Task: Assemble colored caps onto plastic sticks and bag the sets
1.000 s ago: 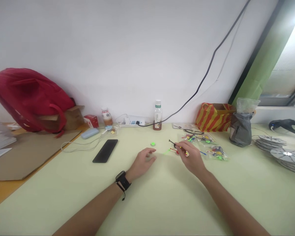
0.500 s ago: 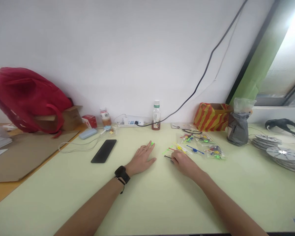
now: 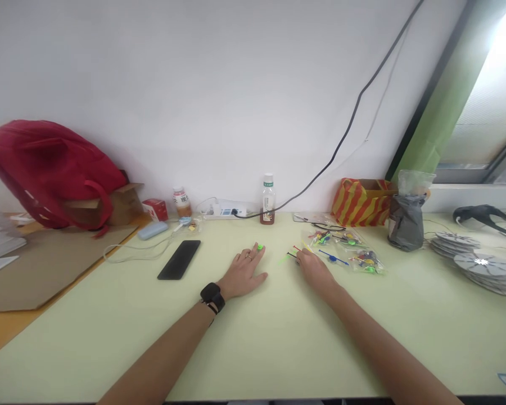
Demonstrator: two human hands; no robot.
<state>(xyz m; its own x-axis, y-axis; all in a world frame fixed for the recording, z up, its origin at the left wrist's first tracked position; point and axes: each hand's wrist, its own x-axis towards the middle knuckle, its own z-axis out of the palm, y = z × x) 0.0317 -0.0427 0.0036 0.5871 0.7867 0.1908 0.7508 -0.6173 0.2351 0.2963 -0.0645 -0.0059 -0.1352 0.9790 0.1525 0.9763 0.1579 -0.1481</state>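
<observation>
My left hand [image 3: 242, 273] lies flat on the table with its fingers spread, wearing a ring and a black wristwatch. A small bright green piece [image 3: 260, 247] is at its fingertips. To the right, my right hand [image 3: 315, 271] is closed, its fingertips pinched on a thin black plastic arrow [image 3: 292, 256] whose tip points left. A red arrow [image 3: 296, 248] lies just beyond it, and a light green one [image 3: 283, 259] is to the left. Beside the knuckles rests a blue arrow [image 3: 333, 259] with a round middle. The hand partly hides a yellow piece.
Clear bags of coloured pieces [image 3: 367, 261] lie to the right. A black phone [image 3: 179, 260] is left of my hands. At the back stand a bottle [image 3: 267, 202], a power strip [image 3: 225, 212] and a striped bag [image 3: 360, 202]. Stacked grey discs [image 3: 484, 264] sit far right.
My right hand has moved farther from me with the black arrow, close to the red arrow. It now covers more of the yellow and white pieces. My left hand stays in place.
</observation>
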